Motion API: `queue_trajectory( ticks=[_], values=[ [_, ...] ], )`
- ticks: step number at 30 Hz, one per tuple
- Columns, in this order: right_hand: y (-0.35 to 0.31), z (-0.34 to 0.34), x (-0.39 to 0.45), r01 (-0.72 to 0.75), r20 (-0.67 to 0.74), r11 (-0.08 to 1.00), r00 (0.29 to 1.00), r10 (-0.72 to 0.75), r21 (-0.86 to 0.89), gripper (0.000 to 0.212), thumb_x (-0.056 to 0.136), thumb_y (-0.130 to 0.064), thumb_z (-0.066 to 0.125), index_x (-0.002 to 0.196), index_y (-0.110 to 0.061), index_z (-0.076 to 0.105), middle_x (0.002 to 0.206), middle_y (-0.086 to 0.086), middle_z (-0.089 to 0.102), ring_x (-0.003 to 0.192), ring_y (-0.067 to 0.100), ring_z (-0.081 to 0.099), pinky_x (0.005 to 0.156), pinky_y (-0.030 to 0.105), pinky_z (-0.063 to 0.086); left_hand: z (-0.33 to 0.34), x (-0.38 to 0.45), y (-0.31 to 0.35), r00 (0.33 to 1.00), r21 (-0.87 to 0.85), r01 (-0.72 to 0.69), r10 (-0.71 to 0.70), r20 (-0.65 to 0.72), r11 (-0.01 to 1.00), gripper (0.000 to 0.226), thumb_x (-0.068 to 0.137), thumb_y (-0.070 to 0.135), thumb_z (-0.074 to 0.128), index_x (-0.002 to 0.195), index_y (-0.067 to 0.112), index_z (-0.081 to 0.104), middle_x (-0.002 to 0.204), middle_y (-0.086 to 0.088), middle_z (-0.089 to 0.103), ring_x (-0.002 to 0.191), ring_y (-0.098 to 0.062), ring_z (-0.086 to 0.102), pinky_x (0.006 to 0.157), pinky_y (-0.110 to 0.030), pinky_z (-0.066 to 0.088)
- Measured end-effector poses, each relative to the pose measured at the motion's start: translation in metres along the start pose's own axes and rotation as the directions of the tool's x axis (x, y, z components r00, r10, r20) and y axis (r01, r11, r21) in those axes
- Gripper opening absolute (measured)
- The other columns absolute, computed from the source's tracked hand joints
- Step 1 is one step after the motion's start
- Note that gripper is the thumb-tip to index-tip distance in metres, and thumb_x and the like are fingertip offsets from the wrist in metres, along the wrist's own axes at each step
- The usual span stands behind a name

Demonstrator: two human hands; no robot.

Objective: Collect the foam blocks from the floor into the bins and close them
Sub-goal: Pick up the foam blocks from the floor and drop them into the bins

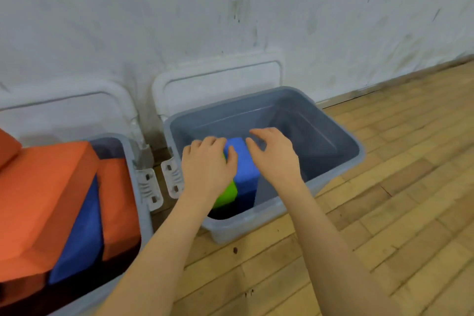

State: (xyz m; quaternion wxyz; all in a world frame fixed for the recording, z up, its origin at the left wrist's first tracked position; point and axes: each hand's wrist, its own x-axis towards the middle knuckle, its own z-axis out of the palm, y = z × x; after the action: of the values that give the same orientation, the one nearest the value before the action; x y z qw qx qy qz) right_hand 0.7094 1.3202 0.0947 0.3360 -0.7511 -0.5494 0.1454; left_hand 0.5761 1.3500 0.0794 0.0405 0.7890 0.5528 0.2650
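Observation:
A grey plastic bin (341, 159) stands open on the wooden floor against the wall. A blue foam block (243, 164) stands upright in its left part, with a green foam block (227, 194) beside it, mostly hidden under my left hand. My left hand (207, 167) rests on top of these two blocks, fingers curled over the blue one's edge. My right hand (274, 154) hovers just right of the blue block, fingers spread and holding nothing. A second bin (138, 195) at the left is filled with orange blocks (43, 192) and a blue block (82, 233).
Two white lids lean against the wall behind the bins, the right lid (218, 79) and the left lid (77, 108). White latch clips (174, 177) hang between the bins. The scuffed white wall runs behind; the wooden floor (384, 213) stretches to the right.

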Motion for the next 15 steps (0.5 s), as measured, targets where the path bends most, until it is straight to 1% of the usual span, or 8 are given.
queue_trajectory(
  ticks=[2, 4, 7, 9, 12, 14, 15],
  values=[
    [0.005, -0.001, -0.008, 0.006, 0.009, 1.000, 1.000, -0.006, -0.023, 0.039, 0.095, -0.038, 0.047, 0.130, -0.023, 0.053, 0.134, -0.007, 0.049, 0.115, 0.015, 0.051, 0.090, 0.036, 0.046, 0.004, -0.010, 0.002, 0.996, -0.026, -0.048, 0.050, 0.071, 0.999, 0.032, 0.081, 0.028, 0.053, 0.100, 0.009, 0.070, 0.103, -0.010, 0.069, 0.091, -0.036, 0.062, 0.078, -0.042, 0.047],
    [0.013, -0.010, -0.016, -0.003, -0.006, 0.998, 1.000, 0.003, -0.059, 0.039, 0.096, -0.038, 0.046, 0.131, -0.023, 0.053, 0.133, -0.008, 0.049, 0.113, 0.013, 0.052, 0.085, 0.032, 0.046, 0.009, -0.012, 0.014, 0.992, -0.083, -0.093, 0.099, 0.076, 0.992, 0.032, 0.080, 0.024, 0.056, 0.103, 0.007, 0.069, 0.106, -0.011, 0.068, 0.091, -0.037, 0.062, 0.078, -0.042, 0.048],
    [0.043, -0.039, -0.037, -0.001, -0.071, 0.995, 0.997, -0.006, -0.104, 0.035, 0.095, -0.033, 0.048, 0.127, -0.020, 0.055, 0.126, -0.005, 0.054, 0.107, 0.017, 0.055, 0.083, 0.035, 0.048, 0.013, -0.011, 0.052, 0.974, -0.168, -0.196, 0.212, 0.079, 0.966, 0.037, 0.082, 0.027, 0.044, 0.099, 0.005, 0.068, 0.099, -0.011, 0.069, 0.083, -0.037, 0.063, 0.071, -0.044, 0.052],
    [0.077, -0.068, -0.061, -0.077, -0.130, 0.987, 0.990, 0.059, -0.144, 0.034, 0.096, -0.032, 0.047, 0.126, -0.021, 0.056, 0.122, -0.005, 0.055, 0.108, 0.016, 0.055, 0.082, 0.034, 0.048, 0.023, -0.016, 0.090, 0.938, -0.205, -0.303, 0.329, 0.106, 0.931, 0.041, 0.081, 0.029, 0.039, 0.099, 0.005, 0.068, 0.097, -0.011, 0.069, 0.080, -0.037, 0.062, 0.068, -0.042, 0.051],
    [0.137, -0.124, -0.118, -0.291, -0.258, 0.932, 0.938, 0.234, -0.214, 0.033, 0.096, -0.033, 0.043, 0.126, -0.026, 0.055, 0.122, -0.007, 0.054, 0.110, 0.016, 0.053, 0.077, 0.031, 0.045, 0.048, -0.037, 0.164, 0.841, -0.265, -0.459, 0.511, 0.177, 0.848, 0.038, 0.082, 0.025, 0.040, 0.098, 0.003, 0.068, 0.094, -0.014, 0.068, 0.078, -0.037, 0.061, 0.066, -0.040, 0.049],
    [0.175, -0.166, -0.169, -0.445, -0.347, 0.866, 0.868, 0.354, -0.230, 0.034, 0.097, -0.034, 0.041, 0.127, -0.027, 0.054, 0.124, -0.006, 0.054, 0.111, 0.017, 0.052, 0.078, 0.032, 0.047, 0.070, -0.063, 0.223, 0.741, -0.333, -0.559, 0.638, 0.210, 0.759, 0.032, 0.086, 0.021, 0.046, 0.101, 0.002, 0.065, 0.095, -0.016, 0.066, 0.083, -0.039, 0.060, 0.068, -0.041, 0.047],
    [0.191, -0.188, -0.200, -0.517, -0.392, 0.825, 0.825, 0.408, -0.228, 0.034, 0.097, -0.034, 0.040, 0.128, -0.026, 0.054, 0.124, -0.005, 0.054, 0.111, 0.018, 0.053, 0.080, 0.035, 0.048, 0.079, -0.081, 0.255, 0.686, -0.389, -0.595, 0.696, 0.209, 0.703, 0.032, 0.087, 0.022, 0.046, 0.106, 0.003, 0.064, 0.099, -0.017, 0.065, 0.087, -0.040, 0.059, 0.072, -0.042, 0.046]
  ],
)
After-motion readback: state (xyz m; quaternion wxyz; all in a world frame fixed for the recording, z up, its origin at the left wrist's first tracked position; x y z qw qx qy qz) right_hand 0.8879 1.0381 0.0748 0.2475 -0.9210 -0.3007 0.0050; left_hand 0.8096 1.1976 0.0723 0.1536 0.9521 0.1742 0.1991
